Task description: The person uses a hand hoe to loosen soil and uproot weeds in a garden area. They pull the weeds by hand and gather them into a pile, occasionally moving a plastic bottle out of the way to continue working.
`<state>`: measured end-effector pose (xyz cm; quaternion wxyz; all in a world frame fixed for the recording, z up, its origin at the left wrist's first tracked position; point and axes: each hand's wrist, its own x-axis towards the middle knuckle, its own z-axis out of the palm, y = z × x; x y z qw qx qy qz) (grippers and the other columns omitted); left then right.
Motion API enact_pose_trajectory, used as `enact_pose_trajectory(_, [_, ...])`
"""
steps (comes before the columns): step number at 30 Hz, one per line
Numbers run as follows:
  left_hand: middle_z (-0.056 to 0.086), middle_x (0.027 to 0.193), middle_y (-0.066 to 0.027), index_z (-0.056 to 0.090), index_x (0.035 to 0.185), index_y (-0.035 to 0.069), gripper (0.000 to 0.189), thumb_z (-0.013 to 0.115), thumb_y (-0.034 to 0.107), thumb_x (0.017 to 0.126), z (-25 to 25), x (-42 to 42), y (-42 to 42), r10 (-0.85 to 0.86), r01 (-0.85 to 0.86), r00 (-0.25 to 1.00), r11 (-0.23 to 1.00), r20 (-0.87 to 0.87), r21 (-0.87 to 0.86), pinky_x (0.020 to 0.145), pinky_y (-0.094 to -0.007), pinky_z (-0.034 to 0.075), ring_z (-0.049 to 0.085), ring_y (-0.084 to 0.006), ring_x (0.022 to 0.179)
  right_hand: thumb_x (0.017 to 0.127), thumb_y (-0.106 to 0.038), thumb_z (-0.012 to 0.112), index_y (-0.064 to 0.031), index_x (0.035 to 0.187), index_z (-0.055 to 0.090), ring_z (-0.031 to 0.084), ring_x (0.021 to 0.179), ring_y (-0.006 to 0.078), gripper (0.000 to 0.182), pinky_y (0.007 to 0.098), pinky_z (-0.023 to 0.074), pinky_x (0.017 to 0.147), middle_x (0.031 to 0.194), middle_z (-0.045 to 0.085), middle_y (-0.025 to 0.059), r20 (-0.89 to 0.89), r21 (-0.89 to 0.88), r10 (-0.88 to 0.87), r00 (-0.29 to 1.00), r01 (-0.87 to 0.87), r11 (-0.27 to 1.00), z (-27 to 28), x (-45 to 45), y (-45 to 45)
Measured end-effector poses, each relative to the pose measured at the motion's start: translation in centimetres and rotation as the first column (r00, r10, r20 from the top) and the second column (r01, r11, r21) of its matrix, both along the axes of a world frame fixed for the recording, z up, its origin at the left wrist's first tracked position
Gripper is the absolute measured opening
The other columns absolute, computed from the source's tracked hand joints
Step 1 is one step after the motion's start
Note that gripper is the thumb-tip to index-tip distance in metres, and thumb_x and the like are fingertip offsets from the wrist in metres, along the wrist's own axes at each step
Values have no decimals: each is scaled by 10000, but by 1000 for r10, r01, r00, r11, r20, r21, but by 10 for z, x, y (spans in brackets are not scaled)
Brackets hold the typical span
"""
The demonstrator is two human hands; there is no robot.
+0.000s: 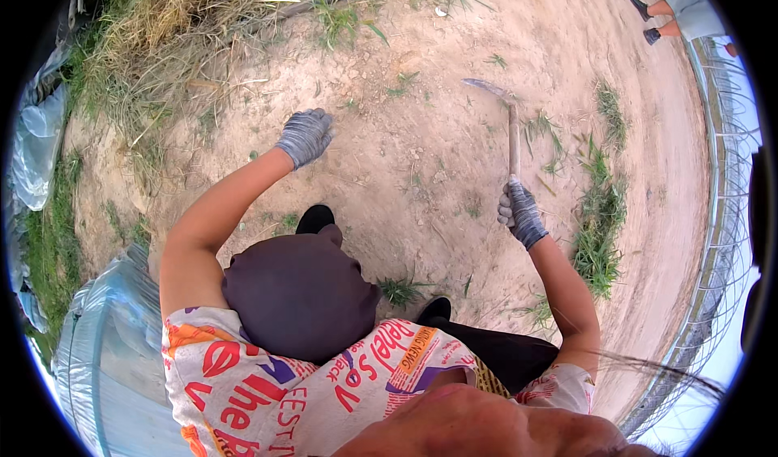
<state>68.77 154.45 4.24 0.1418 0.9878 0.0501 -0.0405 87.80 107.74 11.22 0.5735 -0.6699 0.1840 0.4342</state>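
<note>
My right hand, in a grey knitted glove, grips the lower end of a sickle's wooden handle. The sickle's curved metal blade points left above the dry soil. My left hand, gloved the same way, hovers over bare ground with its fingers curled. Its palm is hidden, and nothing shows in it. Below it are my dark-clad raised knee and a black shoe.
Dry cut grass is heaped at the upper left beside a branch. Green weeds line the right. Plastic sheeting covers a structure at lower left. Another person stands on the dirt track, near metal hoops.
</note>
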Motion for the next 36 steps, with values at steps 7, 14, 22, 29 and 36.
enact_pose_trajectory(7, [508, 1365, -200, 506, 1317, 31, 480, 565, 208, 875, -54, 164, 49, -184, 161, 973, 974, 141, 161, 902, -441, 488, 596, -341, 1104, 972, -386, 570, -151, 892, 573, 452, 479, 116, 248, 260, 379, 392, 695, 519, -4, -357, 256, -353, 865, 455, 853, -41, -78, 112])
enact_pose_trajectory(14, [335, 1534, -180, 346, 1480, 68, 584, 482, 217, 932, -94, 261, 97, 292, -243, 949, 917, -120, 315, 922, -535, 468, 559, -331, 1220, 982, -356, 562, -150, 1039, 537, 371, 437, 80, 215, 234, 329, 353, 647, 435, -21, -111, 236, -399, 910, 414, 879, -37, -107, 205])
enact_pose_trajectory(22, [712, 910, -188, 665, 990, 17, 211, 502, 98, 884, -72, 217, 168, 204, -207, 978, 964, 34, 165, 679, -461, 554, 703, -343, 860, 980, -429, 539, -142, 1057, 507, 455, 478, 105, 299, 280, 417, 395, 692, 478, -10, 136, -67, -126, 983, 136, 988, -52, -55, 293])
enact_pose_trajectory(29, [708, 904, -175, 674, 955, 21, 193, 518, 69, 853, -67, 210, 169, 180, -191, 978, 976, 105, 102, 670, -454, 548, 693, -353, 830, 980, -434, 530, -91, 1031, 481, 508, 545, 137, 350, 315, 455, 481, 733, 526, 43, 476, -258, 110, 872, 19, 966, -94, -14, 354])
enact_pose_trajectory(36, [697, 878, -191, 671, 891, 36, 162, 531, 99, 837, -71, 203, 162, 276, -278, 955, 961, 104, 1, 650, -478, 529, 687, -358, 815, 990, -427, 510, -84, 1046, 485, 498, 540, 121, 348, 297, 434, 473, 707, 516, 28, 485, -283, 212, 849, -77, 956, -125, -16, 346])
